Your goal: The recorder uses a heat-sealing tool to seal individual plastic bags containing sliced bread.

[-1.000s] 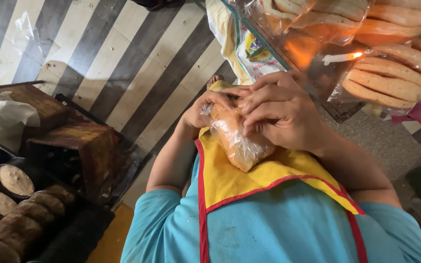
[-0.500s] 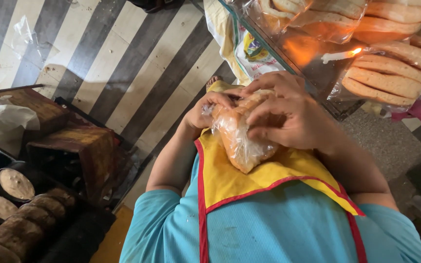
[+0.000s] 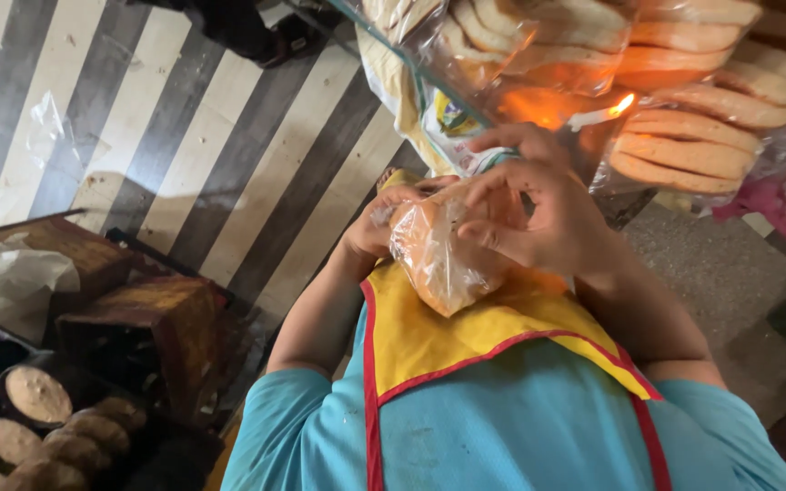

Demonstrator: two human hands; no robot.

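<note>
stacks of bagged flat bread (image 3: 684,118) are lying beyond the fingertips, behind glass. a small clear bag of bread (image 3: 443,255) is hanging just under the fingers, against the yellow apron. the right hand (image 3: 548,214) is curling its fingers over the bag's top, pinching it; the left hand (image 3: 379,227) is gripping the bag's far side, its fingers mostly hidden.

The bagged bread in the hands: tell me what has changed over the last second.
Little. The right hand has shifted its fingers at the top of the clear bag of bread, which has tilted slightly. The left hand still grips the bag's neck from behind. The bag stays held against the yellow apron; the stacked packs of bread and the burning candle are unchanged.
</note>
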